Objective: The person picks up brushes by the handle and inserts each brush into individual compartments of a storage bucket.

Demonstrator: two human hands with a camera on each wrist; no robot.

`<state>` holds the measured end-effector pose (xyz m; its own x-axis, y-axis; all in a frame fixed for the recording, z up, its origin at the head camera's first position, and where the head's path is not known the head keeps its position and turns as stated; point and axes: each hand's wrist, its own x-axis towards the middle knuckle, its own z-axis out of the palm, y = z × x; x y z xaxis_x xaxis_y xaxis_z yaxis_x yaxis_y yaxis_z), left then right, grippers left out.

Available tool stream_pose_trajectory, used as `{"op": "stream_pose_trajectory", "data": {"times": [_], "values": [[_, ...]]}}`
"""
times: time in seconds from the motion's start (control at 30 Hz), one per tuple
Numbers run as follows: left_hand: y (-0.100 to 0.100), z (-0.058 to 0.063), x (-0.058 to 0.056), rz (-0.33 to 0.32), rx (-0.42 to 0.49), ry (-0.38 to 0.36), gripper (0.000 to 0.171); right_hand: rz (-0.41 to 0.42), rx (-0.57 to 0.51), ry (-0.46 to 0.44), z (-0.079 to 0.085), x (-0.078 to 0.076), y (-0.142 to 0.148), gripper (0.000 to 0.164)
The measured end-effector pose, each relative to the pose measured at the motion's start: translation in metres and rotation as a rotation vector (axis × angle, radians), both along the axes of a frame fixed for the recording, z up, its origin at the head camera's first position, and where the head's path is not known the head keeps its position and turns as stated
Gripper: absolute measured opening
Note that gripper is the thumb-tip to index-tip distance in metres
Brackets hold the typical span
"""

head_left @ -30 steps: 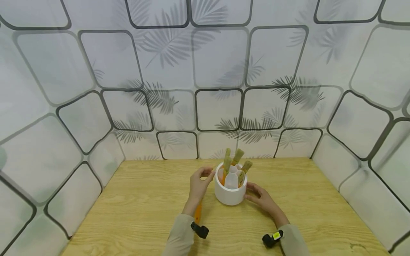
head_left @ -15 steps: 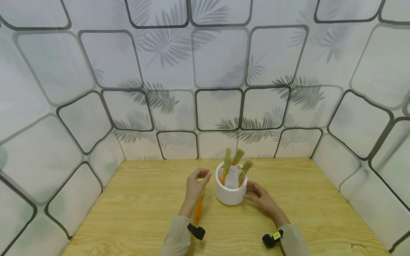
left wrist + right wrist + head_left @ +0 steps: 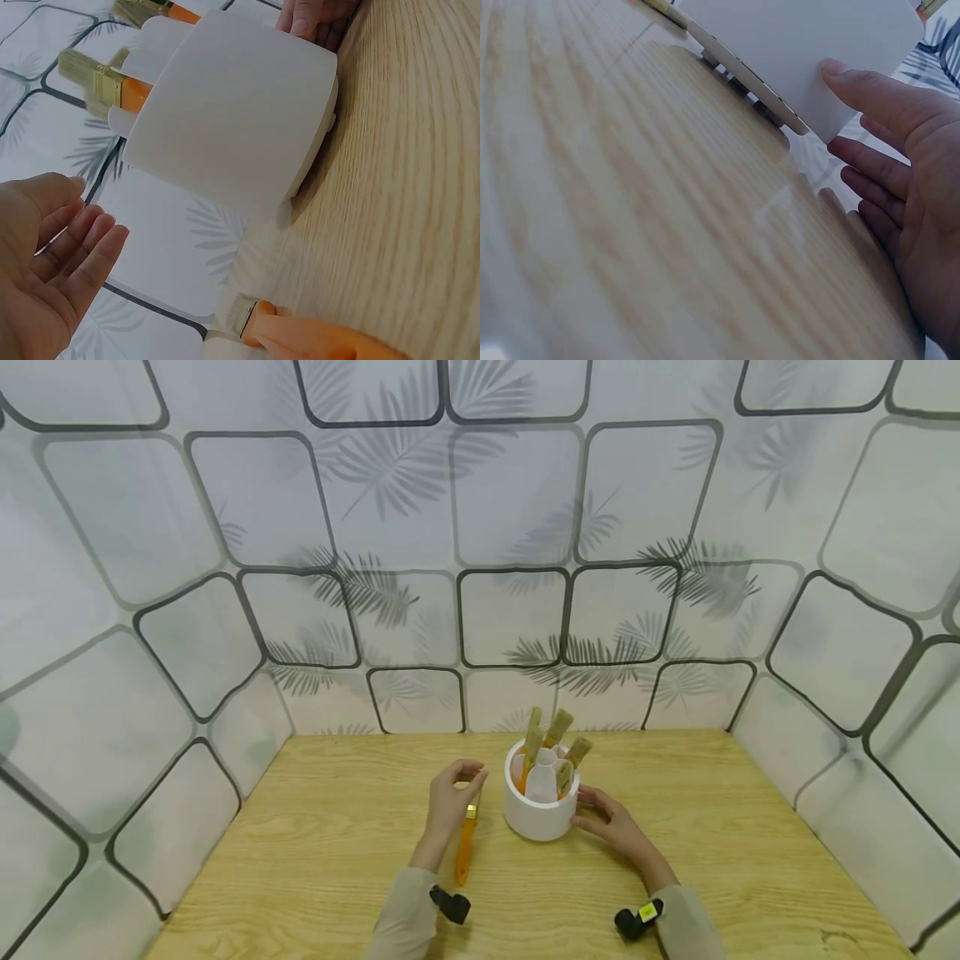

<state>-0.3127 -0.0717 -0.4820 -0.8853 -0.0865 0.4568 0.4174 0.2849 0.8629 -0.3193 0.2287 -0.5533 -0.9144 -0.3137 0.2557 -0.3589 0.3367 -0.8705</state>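
A white round brush holder (image 3: 540,823) stands on the table with several flat paintbrushes (image 3: 532,747) in it, their pale bristles up and orange handles down. My right hand (image 3: 618,831) is at its right side; in the right wrist view the thumb (image 3: 862,84) rests against the white wall and the other fingers are loosely bent near its base. Left of the holder my left hand (image 3: 450,802) hovers with relaxed fingers and nothing in them, apart from the holder in the left wrist view. A loose paintbrush (image 3: 466,852) with an orange handle lies beside that hand, its bristles partly hidden.
Light wood table (image 3: 337,852) extends around the holder. Patterned white wall panels (image 3: 510,618) enclose its back and both sides. Small dark feet (image 3: 739,88) show beneath the holder in the right wrist view. Each sleeve carries a black wrist camera (image 3: 452,905).
From beside the holder's rim, my left hand has drawn away leftward and slightly down, uncovering more of the loose paintbrush. The right hand and holder have stayed in place.
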Motion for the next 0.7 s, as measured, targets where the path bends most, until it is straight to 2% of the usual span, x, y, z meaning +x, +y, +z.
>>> {"op": "stream_pose_trajectory", "data": {"times": [0.27,0.53,0.7], "values": [[-0.009,-0.002,0.0,0.003,-0.067,0.023,0.012,0.001,-0.015,-0.026,0.001,-0.001,0.0,0.056],[-0.02,-0.009,0.001,0.003,-0.118,-0.025,0.013,-0.002,-0.008,0.003,-0.001,-0.001,0.0,0.056],[-0.025,-0.014,0.001,0.001,-0.169,-0.022,0.013,-0.009,-0.01,-0.001,-0.001,-0.002,-0.001,0.055]]}}
